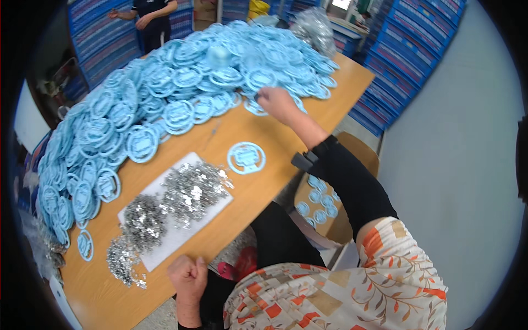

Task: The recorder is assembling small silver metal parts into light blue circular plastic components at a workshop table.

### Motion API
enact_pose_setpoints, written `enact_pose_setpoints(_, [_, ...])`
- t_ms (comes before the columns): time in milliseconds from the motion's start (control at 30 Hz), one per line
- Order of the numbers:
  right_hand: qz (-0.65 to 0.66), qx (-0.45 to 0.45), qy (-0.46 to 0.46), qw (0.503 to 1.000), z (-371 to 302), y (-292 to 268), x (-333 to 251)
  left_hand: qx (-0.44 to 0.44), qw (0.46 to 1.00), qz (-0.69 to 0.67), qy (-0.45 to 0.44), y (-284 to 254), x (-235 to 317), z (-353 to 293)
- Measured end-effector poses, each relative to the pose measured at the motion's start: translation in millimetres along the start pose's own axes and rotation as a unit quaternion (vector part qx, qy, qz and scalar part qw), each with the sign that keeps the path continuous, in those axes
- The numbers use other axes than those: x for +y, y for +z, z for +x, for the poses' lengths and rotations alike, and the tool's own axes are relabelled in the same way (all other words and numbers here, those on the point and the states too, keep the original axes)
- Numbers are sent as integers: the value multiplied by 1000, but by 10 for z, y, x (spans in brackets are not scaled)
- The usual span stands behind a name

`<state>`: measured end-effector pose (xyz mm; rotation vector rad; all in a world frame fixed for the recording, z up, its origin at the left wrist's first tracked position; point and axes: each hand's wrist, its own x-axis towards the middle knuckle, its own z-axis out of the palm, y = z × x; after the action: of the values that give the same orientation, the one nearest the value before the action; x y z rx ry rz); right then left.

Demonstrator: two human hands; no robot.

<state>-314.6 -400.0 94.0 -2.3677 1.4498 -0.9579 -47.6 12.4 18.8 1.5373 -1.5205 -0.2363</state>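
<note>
My right hand reaches over the far part of the table, by the front edge of a big heap of light-blue round plastic tags. Its fingers are closed, and a small dark thing shows at the fingertips, too small to name. My left hand is closed in a fist at the table's near edge; whatever it may hold is hidden. Between the hands, one light-blue tag lies alone. Left of that tag, piles of small shiny silver metal pieces cover much of a white board and spill off its left end.
The wooden table bears all this. At its right, a wooden seat holds several blue tags. Blue racks stand behind, with a clear plastic bag at the heap's back. Another person stands across the table.
</note>
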Motion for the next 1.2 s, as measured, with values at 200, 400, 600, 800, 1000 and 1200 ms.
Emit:
enact_pose_setpoints(200, [-155, -75, -205, 964, 155, 565, -326, -10, 1000, -1, 2, -84, -29, -47])
enact_pose_setpoints(400, [-217, -69, -343, 911, 337, 751, -536, -34, 999, -18, 9, -174, 200, 29])
enact_pose_setpoints(600, [-237, -91, -369, 894, 566, 1102, -471, 41, 998, -47, 23, -60, 90, -32])
enact_pose_setpoints(800, [-224, -66, -369, 899, 568, 1138, -596, 62, 995, -63, 54, -97, 97, -31])
enact_pose_setpoints(1000, [-155, 37, -298, 941, 456, 792, -701, 55, 995, -53, 58, -80, 114, -89])
enact_pose_setpoints(1200, [190, -69, -91, 975, 102, 279, -868, -1, 994, -57, -91, -128, -2, -137])
